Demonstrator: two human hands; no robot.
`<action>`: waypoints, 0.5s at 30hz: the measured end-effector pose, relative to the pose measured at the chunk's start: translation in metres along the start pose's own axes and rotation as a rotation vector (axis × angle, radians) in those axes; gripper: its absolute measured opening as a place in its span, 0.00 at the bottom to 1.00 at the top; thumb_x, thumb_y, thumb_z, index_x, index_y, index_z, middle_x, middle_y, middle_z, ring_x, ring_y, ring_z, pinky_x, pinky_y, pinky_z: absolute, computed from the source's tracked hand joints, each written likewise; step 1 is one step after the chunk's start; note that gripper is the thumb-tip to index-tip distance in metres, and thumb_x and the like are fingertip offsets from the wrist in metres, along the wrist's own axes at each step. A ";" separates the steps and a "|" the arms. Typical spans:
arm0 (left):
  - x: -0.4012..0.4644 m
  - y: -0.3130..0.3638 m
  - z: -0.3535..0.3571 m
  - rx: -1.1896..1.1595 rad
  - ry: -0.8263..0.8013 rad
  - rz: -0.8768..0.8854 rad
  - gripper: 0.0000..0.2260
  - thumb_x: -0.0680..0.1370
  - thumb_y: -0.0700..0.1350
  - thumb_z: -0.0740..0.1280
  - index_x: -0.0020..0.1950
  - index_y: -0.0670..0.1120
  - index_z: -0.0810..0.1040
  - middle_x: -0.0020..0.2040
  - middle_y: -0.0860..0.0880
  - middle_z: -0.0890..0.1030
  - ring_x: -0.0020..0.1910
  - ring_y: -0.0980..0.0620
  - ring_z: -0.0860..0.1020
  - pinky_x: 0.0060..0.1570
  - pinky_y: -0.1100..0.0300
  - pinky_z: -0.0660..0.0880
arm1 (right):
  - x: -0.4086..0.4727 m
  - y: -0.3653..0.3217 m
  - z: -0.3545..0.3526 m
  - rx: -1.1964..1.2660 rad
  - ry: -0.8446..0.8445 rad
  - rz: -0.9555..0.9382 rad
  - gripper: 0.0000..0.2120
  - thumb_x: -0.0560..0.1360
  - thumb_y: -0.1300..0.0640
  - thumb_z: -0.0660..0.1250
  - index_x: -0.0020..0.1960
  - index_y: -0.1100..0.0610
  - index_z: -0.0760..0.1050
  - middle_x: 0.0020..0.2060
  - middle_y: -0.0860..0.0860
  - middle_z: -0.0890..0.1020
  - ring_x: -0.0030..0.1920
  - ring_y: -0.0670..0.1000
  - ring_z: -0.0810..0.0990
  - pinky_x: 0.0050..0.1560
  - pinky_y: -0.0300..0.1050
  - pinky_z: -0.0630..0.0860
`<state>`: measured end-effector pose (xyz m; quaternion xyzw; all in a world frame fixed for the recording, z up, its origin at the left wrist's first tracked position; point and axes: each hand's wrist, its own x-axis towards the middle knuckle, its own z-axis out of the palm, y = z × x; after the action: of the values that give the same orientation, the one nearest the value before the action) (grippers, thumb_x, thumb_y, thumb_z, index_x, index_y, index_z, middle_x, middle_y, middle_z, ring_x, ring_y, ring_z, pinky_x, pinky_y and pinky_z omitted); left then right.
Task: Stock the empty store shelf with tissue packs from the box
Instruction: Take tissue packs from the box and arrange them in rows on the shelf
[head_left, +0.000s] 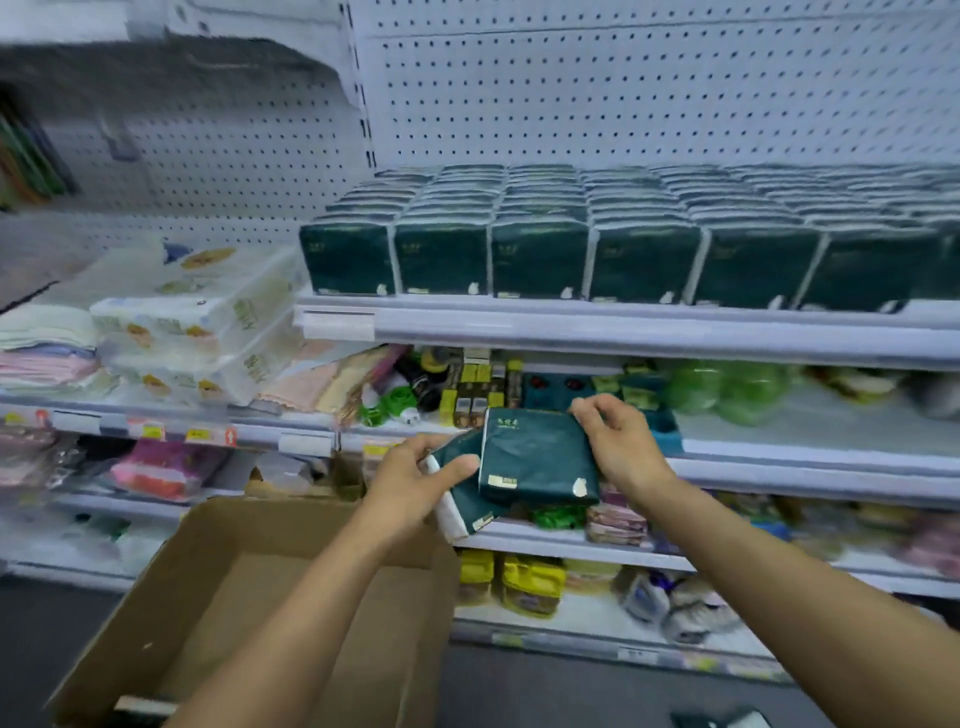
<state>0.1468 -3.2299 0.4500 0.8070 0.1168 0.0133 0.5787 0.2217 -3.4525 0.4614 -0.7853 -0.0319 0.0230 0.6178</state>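
Right hand: fingers curled, pinching upper pack at its far right corner. Left hand: thumb across lower pack, fingers wrapped beneath. Both packs held over box, near left. Shelf beyond: dark green rows.

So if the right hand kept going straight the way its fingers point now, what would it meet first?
The right hand points up-left, pinching the upper tissue pack. Past that pack, it would likely meet the small goods on the shelf behind, though depth is unclear.
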 end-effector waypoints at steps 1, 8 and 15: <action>-0.004 0.013 0.023 -0.004 -0.001 0.011 0.15 0.74 0.51 0.73 0.57 0.48 0.78 0.53 0.50 0.80 0.52 0.49 0.80 0.51 0.49 0.79 | -0.003 0.000 -0.024 -0.013 0.000 -0.009 0.13 0.82 0.52 0.60 0.44 0.60 0.73 0.36 0.53 0.76 0.36 0.50 0.75 0.29 0.34 0.70; -0.018 0.098 0.168 0.010 -0.076 0.114 0.17 0.73 0.53 0.74 0.59 0.49 0.78 0.54 0.49 0.80 0.49 0.53 0.77 0.41 0.62 0.74 | -0.024 -0.007 -0.197 -0.103 -0.060 0.007 0.19 0.74 0.42 0.69 0.47 0.59 0.78 0.40 0.51 0.82 0.39 0.49 0.81 0.37 0.40 0.75; -0.012 0.173 0.266 0.046 -0.193 0.182 0.17 0.73 0.53 0.75 0.59 0.52 0.78 0.47 0.48 0.74 0.46 0.46 0.80 0.33 0.58 0.79 | -0.035 -0.028 -0.349 -0.092 -0.114 0.048 0.20 0.63 0.50 0.78 0.52 0.56 0.81 0.48 0.55 0.85 0.44 0.55 0.85 0.43 0.51 0.82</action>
<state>0.2068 -3.5326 0.5258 0.8249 -0.0126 -0.0147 0.5649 0.2121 -3.7866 0.5705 -0.8109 -0.0492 0.0809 0.5775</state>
